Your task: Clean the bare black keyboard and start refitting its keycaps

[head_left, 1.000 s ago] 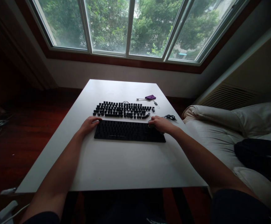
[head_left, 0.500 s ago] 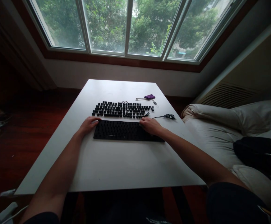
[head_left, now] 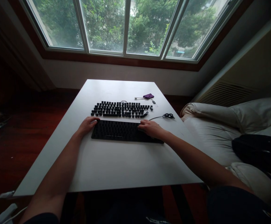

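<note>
A black keyboard base (head_left: 117, 132) lies flat on the white table (head_left: 117, 165). My left hand (head_left: 87, 125) is at its far left corner, thumb along the edge and fingers closed against it. Over the right part of the base, my right hand (head_left: 150, 128) has its fingertips pressed together and pointing down. Whatever they may pinch is hidden under the fingers. Just beyond the base, many loose black keycaps (head_left: 117, 109) stand in keyboard-like rows.
A coiled black cable (head_left: 168, 115) lies right of the keycaps. Farther back is a purple pouch (head_left: 148, 96) beside a small dark object on a loop (head_left: 153, 101). A pale sofa (head_left: 210, 133) with a dark bag (head_left: 259, 152) flanks the table on the right.
My right hand has shifted slightly toward me over the keyboard base. My left hand stays at the corner. The whole view has moved a little.
</note>
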Demonstrator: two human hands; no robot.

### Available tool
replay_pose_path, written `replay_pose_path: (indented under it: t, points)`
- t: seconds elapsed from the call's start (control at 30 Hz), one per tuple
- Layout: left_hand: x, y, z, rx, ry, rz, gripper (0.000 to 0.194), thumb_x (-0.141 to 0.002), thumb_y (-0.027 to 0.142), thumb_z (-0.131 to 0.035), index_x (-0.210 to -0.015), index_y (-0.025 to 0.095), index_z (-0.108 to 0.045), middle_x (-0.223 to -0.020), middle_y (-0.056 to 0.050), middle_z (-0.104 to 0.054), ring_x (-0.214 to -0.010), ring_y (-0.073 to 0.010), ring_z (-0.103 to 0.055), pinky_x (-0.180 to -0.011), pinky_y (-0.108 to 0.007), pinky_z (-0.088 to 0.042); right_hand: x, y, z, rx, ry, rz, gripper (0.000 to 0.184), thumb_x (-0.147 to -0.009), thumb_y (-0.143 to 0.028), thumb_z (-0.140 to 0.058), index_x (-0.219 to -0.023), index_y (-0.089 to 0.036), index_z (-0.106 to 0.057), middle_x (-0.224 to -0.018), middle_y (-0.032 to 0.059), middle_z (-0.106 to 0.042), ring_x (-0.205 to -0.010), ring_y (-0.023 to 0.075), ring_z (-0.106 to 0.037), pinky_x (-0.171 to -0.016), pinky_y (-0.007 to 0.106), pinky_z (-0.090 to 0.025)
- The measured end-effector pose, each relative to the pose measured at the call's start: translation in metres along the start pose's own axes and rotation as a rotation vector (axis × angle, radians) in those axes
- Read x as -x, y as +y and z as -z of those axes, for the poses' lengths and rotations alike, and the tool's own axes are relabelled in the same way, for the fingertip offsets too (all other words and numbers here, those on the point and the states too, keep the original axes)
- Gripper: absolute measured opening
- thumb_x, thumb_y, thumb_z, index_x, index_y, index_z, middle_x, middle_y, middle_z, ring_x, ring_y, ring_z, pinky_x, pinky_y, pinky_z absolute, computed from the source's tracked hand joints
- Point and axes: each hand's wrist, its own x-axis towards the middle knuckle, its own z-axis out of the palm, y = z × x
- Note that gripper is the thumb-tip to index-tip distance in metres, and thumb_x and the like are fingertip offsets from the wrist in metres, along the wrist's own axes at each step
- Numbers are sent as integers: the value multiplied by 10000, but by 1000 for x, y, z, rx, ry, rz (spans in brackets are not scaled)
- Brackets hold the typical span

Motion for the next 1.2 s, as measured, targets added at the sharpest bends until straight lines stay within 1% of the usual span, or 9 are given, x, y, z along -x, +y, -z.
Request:
replay_pose_path:
  t: [0.07,0.23,0.33,0.5,0.67,0.83,0.97,1.07,1.2]
  points:
    - [0,0,0,0,0,-8,379,-892,382,-552,-1196,250,-735,-1190,-70,-715,-1180,-278,-597,-1088,-428,-440,3,5,1,-45,-7,-42,300,-910,-144,-610,-1174,-251,-701,-1105,78,-638,-1009,219,-589,-701,266,-384]
    - [0,0,0,-4,-6,-50,367,-896,397,-553,-1180,261,-740,-1185,-61,-721,-1180,-281,-587,-1090,-436,-433,11,22,1,-155,-40,-85,342,-871,-135,-639,-1175,-275,-711,-1098,57,-646,-969,200,-630,-739,253,-413]
    - [-1,-1,-1,4,-14,-38,375,-893,409,-556,-1183,256,-739,-1192,-64,-720,-1180,-282,-590,-1079,-428,-446,17,34,-1,-191,-56,-117,330,-865,-141,-637,-1154,-275,-721,-1101,56,-658,-967,201,-644,-758,254,-423]
    - [-1,-4,-3,13,-12,-33,377,-892,402,-557,-1189,254,-736,-1193,-65,-720,-1175,-279,-598,-1070,-417,-452,33,53,-4,-214,-72,-129,295,-861,-159,-636,-1111,-277,-742,-1094,56,-674,-975,208,-643,-779,263,-432]
    - [-1,-3,-4,17,-13,-49,366,-889,407,-561,-1176,267,-741,-1177,-54,-726,-1169,-277,-597,-1074,-424,-445,46,57,-6,-197,-67,-185,301,-855,-175,-632,-1119,-271,-739,-1070,57,-670,-936,203,-639,-745,264,-428]
    - [-2,-3,-5,12,-12,-63,356,-893,407,-559,-1168,271,-741,-1170,-48,-726,-1154,-269,-599,-1068,-419,-446,44,54,-2,-153,-76,-210,284,-849,-177,-631,-1098,-266,-734,-1056,61,-670,-921,202,-643,-712,260,-422]
    - [-2,-1,-4,12,-17,-39,364,-885,396,-558,-1175,268,-737,-1163,-52,-721,-1167,-271,-595,-1064,-419,-452,49,59,0,-157,-110,-234,243,-854,-179,-631,-1055,-267,-736,-1030,53,-670,-925,205,-658,-709,255,-430]
    - [-1,2,-3,7,-26,-5,370,-874,388,-560,-1176,263,-735,-1156,-59,-715,-1162,-273,-602,-1057,-419,-460,62,68,-4,-189,-113,-300,227,-859,-199,-644,-1057,-251,-743,-1027,64,-672,-908,209,-673,-714,257,-446]
    - [-1,5,-2,-3,-22,0,366,-865,374,-557,-1161,259,-738,-1133,-64,-709,-1154,-274,-607,-1043,-420,-472,85,83,-14,-219,-70,-372,221,-868,-241,-637,-1056,-258,-753,-1006,64,-682,-874,214,-679,-730,277,-462]
